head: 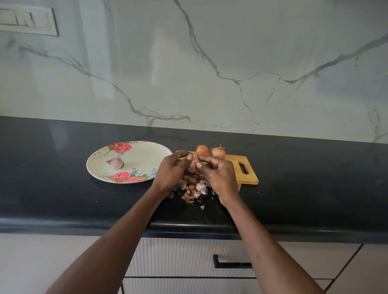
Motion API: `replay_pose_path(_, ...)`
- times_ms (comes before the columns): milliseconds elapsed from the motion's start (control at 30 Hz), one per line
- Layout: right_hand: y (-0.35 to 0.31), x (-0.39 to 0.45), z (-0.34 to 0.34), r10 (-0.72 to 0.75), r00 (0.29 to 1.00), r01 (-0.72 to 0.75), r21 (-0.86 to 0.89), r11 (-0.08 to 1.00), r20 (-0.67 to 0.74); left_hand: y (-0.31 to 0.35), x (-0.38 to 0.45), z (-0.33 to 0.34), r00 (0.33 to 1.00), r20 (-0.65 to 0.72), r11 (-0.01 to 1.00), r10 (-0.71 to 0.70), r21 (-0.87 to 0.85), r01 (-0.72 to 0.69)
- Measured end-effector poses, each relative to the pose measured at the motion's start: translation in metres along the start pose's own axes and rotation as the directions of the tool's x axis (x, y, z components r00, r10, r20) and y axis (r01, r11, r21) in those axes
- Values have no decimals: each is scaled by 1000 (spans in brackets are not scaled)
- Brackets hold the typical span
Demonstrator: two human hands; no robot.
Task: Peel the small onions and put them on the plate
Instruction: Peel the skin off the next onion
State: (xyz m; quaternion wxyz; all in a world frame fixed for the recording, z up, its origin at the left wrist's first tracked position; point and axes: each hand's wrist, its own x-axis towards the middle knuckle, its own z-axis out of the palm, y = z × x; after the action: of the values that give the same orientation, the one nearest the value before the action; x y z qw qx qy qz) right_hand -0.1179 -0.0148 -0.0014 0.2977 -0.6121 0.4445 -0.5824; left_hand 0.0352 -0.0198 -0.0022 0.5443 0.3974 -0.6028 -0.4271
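Two unpeeled small brown onions (210, 151) sat on the wooden cutting board (250, 173); one peeled pale onion (115, 162) lay on the white floral plate (143, 160). The left hand (172, 173) and right hand (220, 176) together pinched a mostly hidden onion (193, 166) above papery peel scraps (195, 189)

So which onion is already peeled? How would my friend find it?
Start at the round white plate with pink roses on the black stone counter, left of the wooden chopping board. The pale purple peeled onion lies alone on it. The two onions on the board are orange-brown, skins on.
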Motion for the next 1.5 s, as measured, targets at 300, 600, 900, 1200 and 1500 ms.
replay_pose_path(300,-1,-8,5,-212,973,192,-195,962,-88,2,-1,1,1000,19,999,12,47,-13)
replay_pose_path(600,2,-9,14,-497,865,406,-486,774,-70,2,-2,2,999,23,998,37,54,-39)
replay_pose_path(900,0,-7,11,-399,907,302,-449,841,-136,5,-2,3,1000,23,1000,-2,-7,3)
replay_pose_path(1200,2,-6,12,-343,927,242,-461,854,-148,9,-1,0,996,-13,983,-85,-164,82)
replay_pose_path(1500,2,-5,8,-315,936,217,-444,869,-159,14,-1,-2,996,-35,952,-80,-300,66)
